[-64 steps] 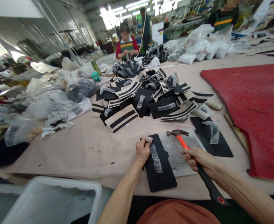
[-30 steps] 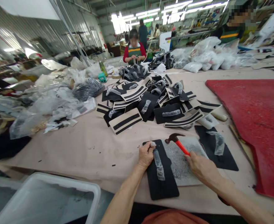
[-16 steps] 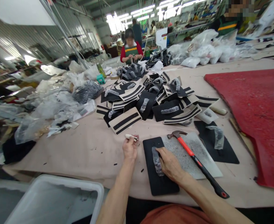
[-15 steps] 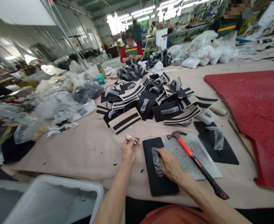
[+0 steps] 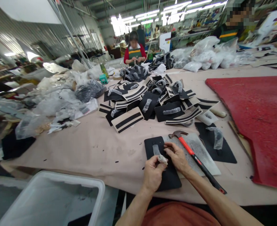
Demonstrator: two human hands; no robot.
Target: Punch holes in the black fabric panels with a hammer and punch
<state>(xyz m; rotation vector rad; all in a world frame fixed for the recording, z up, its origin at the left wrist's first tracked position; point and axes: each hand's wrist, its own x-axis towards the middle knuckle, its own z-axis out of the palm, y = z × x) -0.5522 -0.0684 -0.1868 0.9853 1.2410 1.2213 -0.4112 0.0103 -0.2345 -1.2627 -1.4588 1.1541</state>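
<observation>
A black rectangular panel [image 5: 171, 180] lies flat at the table's front, with a handle strip wrapped in clear plastic [image 5: 156, 150] on its upper face. Over the panel, my left hand [image 5: 152, 175] is closed on a small whitish crumpled piece [image 5: 162, 159], whose kind I cannot make out. It covers the lower part of the wrapped strip. My right hand [image 5: 179, 158] is at the panel's right edge, fingers bent and slightly apart, with nothing visible in them. To its right, a claw hammer [image 5: 187, 147] with a red and black handle rests across a pale grey slab [image 5: 201, 149].
Another black panel [image 5: 223, 150] lies right of the slab. Behind is a heap of striped and black panels [image 5: 147, 106]. A red sheet [image 5: 251, 125] covers the right, plastic bags [image 5: 55, 100] the left. A white bin [image 5: 100, 194] stands front left. A co-worker [image 5: 135, 53] sits across.
My left hand has moved right and over the panel with the whitish piece. My right hand has let go of the wrapped strip and shifted slightly up and right.
</observation>
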